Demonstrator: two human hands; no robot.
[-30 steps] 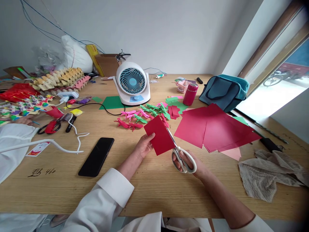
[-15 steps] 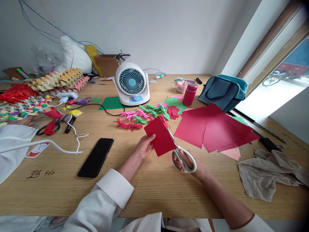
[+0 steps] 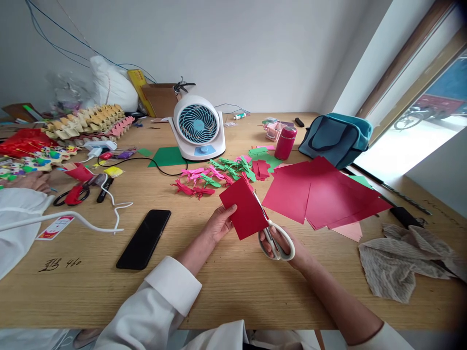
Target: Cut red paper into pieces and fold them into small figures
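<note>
My left hand [image 3: 221, 222] pinches a rectangle of red paper [image 3: 245, 210] by its left edge, thumb on top. In my right hand [image 3: 279, 241] is a pair of white-handled scissors [image 3: 281, 250], my fingers through the loops. Their blades lie along the right edge of the red paper, pointing away from me. Part of the blades is hidden by the paper. Just beyond the held paper lie cut green paper pieces [image 3: 233, 168], pink ones [image 3: 193, 172] and red ones [image 3: 193, 188].
Large red sheets [image 3: 328, 194] lie to the right, near a red flask [image 3: 286, 143] and a blue bag [image 3: 333, 138]. A white fan [image 3: 199, 129] stands at the back. A black phone [image 3: 144, 239] lies left, a cloth [image 3: 404, 260] right. Another person's hand [image 3: 34, 181] shows far left.
The red paper has shifted slightly right and down against the scissors, and the scissors slightly left. My hands keep their holds.
</note>
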